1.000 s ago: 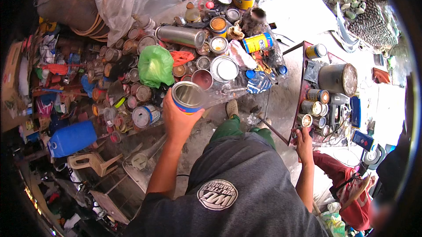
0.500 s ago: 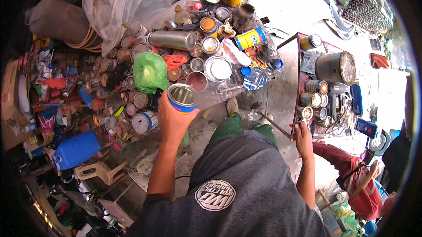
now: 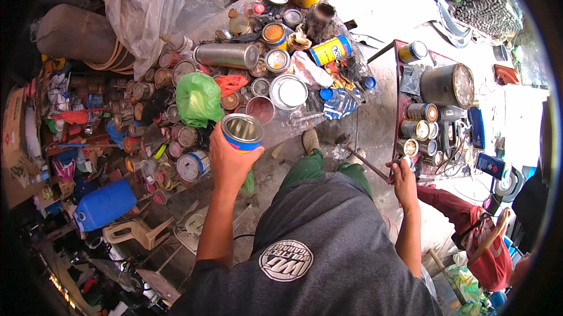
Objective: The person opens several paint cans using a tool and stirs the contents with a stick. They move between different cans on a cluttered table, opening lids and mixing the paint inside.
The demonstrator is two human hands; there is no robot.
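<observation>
My left hand (image 3: 230, 158) is closed round an open metal can (image 3: 241, 133) with a blue label and a bare silvery inside. It is raised beside the crowded bench, near a green plastic bag (image 3: 196, 96) and an open pinkish tin (image 3: 261, 109). At the right, my right hand (image 3: 402, 178) has curled fingers at the red-edged table (image 3: 397, 102), just below small cans (image 3: 407, 146); what its fingers grip is hidden. A large dark can (image 3: 440, 87) stands farther back on that table.
The bench holds several tins, a metal cylinder (image 3: 226, 55) and clear sheeting (image 3: 158, 11). A blue jug (image 3: 105, 204) and a plastic chair (image 3: 138, 231) are lower left. A person in red (image 3: 478, 240) is lower right. Concrete floor (image 3: 358, 128) shows between bench and table.
The view has shifted slightly, with the surroundings moving a little in frame. My left hand and its can sit slightly farther left; my right hand is a little higher, still at the table edge.
</observation>
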